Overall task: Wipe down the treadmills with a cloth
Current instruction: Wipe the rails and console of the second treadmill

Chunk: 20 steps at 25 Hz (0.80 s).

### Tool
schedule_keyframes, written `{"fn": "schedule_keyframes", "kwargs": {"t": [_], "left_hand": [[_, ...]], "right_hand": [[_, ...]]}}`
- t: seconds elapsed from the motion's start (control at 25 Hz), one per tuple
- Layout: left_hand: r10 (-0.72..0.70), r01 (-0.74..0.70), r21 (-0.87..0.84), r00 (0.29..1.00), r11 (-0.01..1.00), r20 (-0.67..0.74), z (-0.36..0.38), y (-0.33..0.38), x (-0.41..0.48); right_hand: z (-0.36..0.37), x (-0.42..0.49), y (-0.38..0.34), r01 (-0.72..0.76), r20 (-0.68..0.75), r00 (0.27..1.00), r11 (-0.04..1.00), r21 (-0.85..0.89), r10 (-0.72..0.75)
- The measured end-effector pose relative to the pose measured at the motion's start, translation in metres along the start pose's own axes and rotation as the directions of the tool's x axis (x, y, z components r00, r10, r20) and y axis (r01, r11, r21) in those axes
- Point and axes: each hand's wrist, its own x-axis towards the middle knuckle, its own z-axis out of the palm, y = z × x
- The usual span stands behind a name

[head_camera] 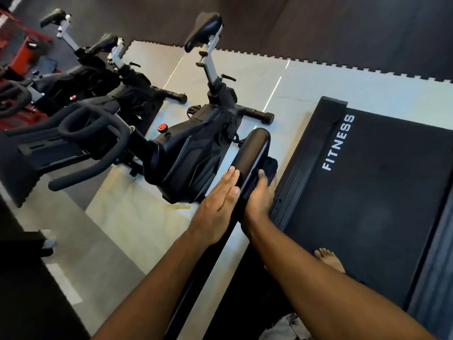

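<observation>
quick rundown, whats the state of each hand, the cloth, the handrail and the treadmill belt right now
left hand: open, fingers straight, flat against the handrail's left side
right hand: grips the cloth against the handrail's right side
cloth: dark, bunched, mostly hidden behind the rail
handrail: between both hands
treadmill belt: a bare foot on it

We saw the black handrail (pixel 252 155) squeezed between a spin bike (pixel 191 153) on the left and the treadmill deck (pixel 367 192) on the right, with only thin strips of pale floor (pixel 137 217) open.
</observation>
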Motion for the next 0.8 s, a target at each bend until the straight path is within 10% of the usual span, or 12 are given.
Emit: {"fn": "schedule_keyframes", "kwargs": {"t": [0.16, 0.8], "left_hand": [[0.009, -0.009, 0.029, 1.000, 1.000, -0.019, 0.002, -0.003, -0.011], [-0.283, 0.265, -0.133, 0.948, 0.955, -0.146, 0.018, -0.004, -0.072]], "right_hand": [[0.000, -0.011, -0.005, 0.178, 0.053, 0.983, 0.981, -0.075, -0.174], [-0.011, -0.040, 0.043, 0.021, 0.065, 0.998, 1.000, -0.017, -0.020]]}}
